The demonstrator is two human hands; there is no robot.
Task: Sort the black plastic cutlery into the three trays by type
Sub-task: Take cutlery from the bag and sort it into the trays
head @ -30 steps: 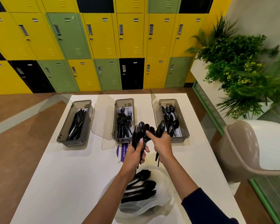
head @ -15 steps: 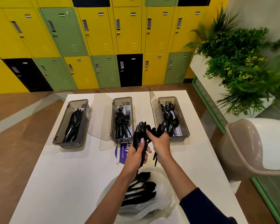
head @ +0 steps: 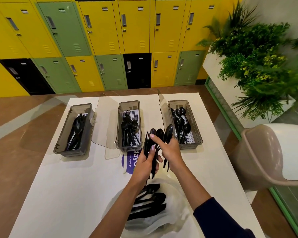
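Gripping a mixed bundle of black cutlery [head: 160, 133] upright in its fist, the left hand [head: 144, 164] holds it above the table [head: 67, 194], just on the near side of the middle tray [head: 129, 101]. Spoon bowls and what look like fork tines stand out of the top. The right hand [head: 173, 150], close beside it, has a couple of spoons [head: 169, 130] clamped under its curled fingers, and its forefinger reaches across to touch a bowl in the bundle. The step in hand looks like picking spoons out of the bundle. Further out, the right tray [head: 199, 134] holds spoons, the middle one forks, and the left tray [head: 62, 134] what seem to be knives; all three lids stand open. Nearest the person, a clear plastic bag [head: 175, 208] holds unsorted pieces [head: 150, 201]. Next, the right hand probably needs to draw that spoon free without dragging its neighbours, then carry its spoons a short way far and right to drop them lengthwise in the right tray.
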